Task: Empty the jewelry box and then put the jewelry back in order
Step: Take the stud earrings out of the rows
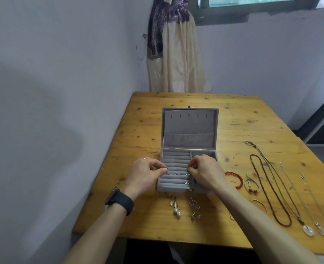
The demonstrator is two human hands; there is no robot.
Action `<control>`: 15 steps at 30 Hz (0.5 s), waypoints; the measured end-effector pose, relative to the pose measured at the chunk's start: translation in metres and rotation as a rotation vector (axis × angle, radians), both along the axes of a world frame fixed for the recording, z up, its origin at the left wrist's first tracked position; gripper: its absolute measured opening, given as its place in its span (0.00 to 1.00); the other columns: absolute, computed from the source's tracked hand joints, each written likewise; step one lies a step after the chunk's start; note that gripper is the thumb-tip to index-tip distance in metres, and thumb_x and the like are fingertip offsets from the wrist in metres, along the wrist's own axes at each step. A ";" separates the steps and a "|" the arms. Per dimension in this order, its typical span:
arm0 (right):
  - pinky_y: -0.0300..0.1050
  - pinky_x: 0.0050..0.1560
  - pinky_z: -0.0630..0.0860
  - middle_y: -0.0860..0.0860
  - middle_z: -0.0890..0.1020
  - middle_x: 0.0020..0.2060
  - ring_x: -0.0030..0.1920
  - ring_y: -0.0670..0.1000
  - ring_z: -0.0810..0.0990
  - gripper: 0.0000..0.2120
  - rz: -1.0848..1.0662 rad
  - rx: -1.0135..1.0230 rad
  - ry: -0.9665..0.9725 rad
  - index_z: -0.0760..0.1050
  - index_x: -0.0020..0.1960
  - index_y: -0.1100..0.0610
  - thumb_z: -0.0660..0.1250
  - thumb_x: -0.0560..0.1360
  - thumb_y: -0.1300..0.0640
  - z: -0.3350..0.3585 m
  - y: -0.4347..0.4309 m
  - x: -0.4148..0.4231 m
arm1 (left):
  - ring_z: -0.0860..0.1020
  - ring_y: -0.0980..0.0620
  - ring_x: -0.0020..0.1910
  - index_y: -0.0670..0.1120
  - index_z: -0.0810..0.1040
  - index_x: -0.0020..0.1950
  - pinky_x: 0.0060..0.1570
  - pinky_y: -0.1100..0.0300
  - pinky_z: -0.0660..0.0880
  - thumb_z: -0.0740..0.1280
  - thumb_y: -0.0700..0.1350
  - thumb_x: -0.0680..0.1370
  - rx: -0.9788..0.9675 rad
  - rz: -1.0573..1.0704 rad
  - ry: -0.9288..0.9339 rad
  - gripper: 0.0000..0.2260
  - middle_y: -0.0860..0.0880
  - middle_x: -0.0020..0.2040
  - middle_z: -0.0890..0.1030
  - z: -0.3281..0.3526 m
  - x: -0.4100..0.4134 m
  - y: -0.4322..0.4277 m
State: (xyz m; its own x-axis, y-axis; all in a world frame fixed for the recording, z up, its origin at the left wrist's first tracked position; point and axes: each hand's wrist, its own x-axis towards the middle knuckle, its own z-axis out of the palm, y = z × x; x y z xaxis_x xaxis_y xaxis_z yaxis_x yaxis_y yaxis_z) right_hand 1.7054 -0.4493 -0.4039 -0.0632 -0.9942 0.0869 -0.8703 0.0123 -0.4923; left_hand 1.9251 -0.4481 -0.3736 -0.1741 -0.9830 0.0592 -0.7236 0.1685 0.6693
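1. The grey jewelry box (189, 126) sits open around the middle of a wooden table (248, 119). Its lid is swung back, with a row of little hooks and a pocket on the inside.
2. The left part of the base is padded rolls (176, 160). The right part is open compartments, mostly hidden under the right hand.
3. A few small sparkly studs (177, 174) are tucked into the rolls toward the near end.
4. The left hand (145, 174) is over the box's left edge with its fingers curled. Thumb and forefinger pinch a tiny dark bit (166, 169) just above the rolls, and it's too small to say what it is.
5. The right hand (205, 173) is over the right side, fingers curled in too, tips pinched together by the divider. Honestly can't tell if anything's in that pinch.
6. There's a dark watch (120, 201) on the left wrist.
7. On the table just in front of the box are pearl drop earrings (175, 206), with silver earrings (194, 203) beside them.
8. Right of the box is a red bead bracelet (235, 180), partly behind the right wrist. Next to it is a thin bracelet with a few red beads (251, 186).
9. Further right, laid side by side, are a dark red bead necklace (269, 193), a cord necklace with a pale round pendant (308, 230), and two thin chains (309, 199).
10. A curtain (174, 54) hangs bunched in the corner behind the table.
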 end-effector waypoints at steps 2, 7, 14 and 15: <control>0.49 0.48 0.82 0.46 0.82 0.47 0.46 0.47 0.80 0.05 0.014 0.052 -0.003 0.82 0.49 0.49 0.68 0.76 0.50 0.006 -0.002 0.001 | 0.77 0.60 0.45 0.56 0.85 0.45 0.44 0.61 0.76 0.74 0.54 0.74 0.006 0.026 0.036 0.04 0.61 0.44 0.82 -0.004 0.008 0.008; 0.47 0.46 0.82 0.49 0.85 0.43 0.43 0.48 0.82 0.05 0.049 0.173 0.047 0.84 0.45 0.52 0.70 0.74 0.53 0.018 -0.010 0.001 | 0.77 0.61 0.46 0.57 0.85 0.46 0.46 0.60 0.78 0.73 0.55 0.74 0.027 0.076 0.082 0.04 0.62 0.46 0.82 -0.005 0.023 0.025; 0.45 0.47 0.79 0.47 0.82 0.42 0.45 0.49 0.81 0.04 0.063 0.127 -0.102 0.78 0.47 0.52 0.67 0.79 0.53 0.020 -0.003 0.000 | 0.77 0.61 0.47 0.59 0.84 0.45 0.48 0.56 0.79 0.72 0.57 0.74 0.035 0.090 0.069 0.04 0.63 0.46 0.81 -0.005 0.038 0.047; 0.44 0.46 0.78 0.46 0.81 0.42 0.45 0.49 0.80 0.04 0.050 0.085 -0.157 0.77 0.47 0.52 0.67 0.79 0.53 0.020 0.001 0.000 | 0.77 0.61 0.47 0.59 0.84 0.45 0.48 0.57 0.79 0.72 0.57 0.74 0.034 0.083 0.057 0.04 0.63 0.45 0.81 -0.005 0.039 0.051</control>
State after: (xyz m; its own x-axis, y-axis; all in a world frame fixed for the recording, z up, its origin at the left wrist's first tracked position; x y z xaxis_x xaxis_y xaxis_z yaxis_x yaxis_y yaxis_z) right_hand 1.7052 -0.4487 -0.3840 -0.0197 -0.9998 -0.0045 -0.7837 0.0182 -0.6209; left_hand 1.9641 -0.3969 -0.3790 -0.0888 -0.9955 0.0329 -0.6950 0.0856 0.7139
